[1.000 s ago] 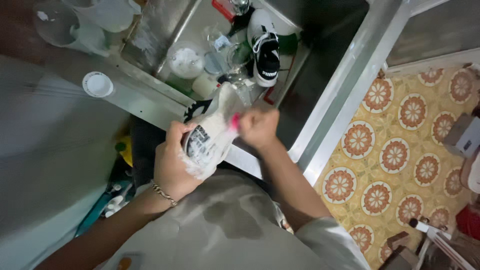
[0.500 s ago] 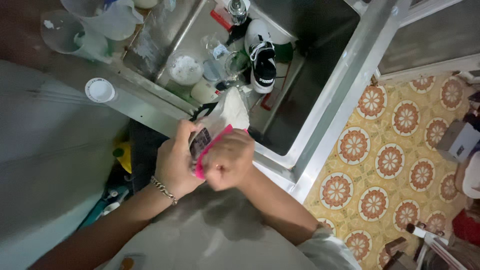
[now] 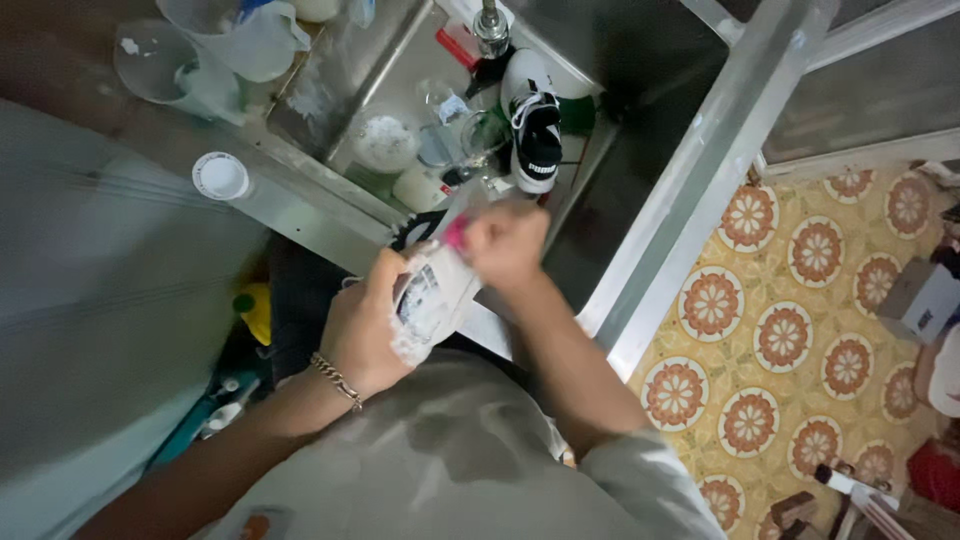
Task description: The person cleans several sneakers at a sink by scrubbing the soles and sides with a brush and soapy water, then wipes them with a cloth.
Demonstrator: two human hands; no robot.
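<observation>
My left hand (image 3: pixel 365 330) grips a white sneaker (image 3: pixel 432 292) sole-up, soap foam on its sole and heel, just over the near rim of the steel sink (image 3: pixel 640 190). My right hand (image 3: pixel 507 245) is closed on a pink brush (image 3: pixel 457 232) at the shoe's far end. A chain bracelet sits on my left wrist. The second sneaker (image 3: pixel 537 125), white with a black tongue and laces, lies in the sink near the tap (image 3: pixel 491 22).
The sink also holds a foamy bowl (image 3: pixel 385 143), glasses, a cup and a red item. A white lid (image 3: pixel 220 175) rests on the counter, plastic jugs (image 3: pixel 235 35) at the back left. Patterned tile floor (image 3: pixel 790 310) is to the right, with a box (image 3: pixel 922 298).
My right hand with the pink brush has moved from the near end of the sole up to the far end, after coming down half a second before. The left hand keeps hold of the shoe.
</observation>
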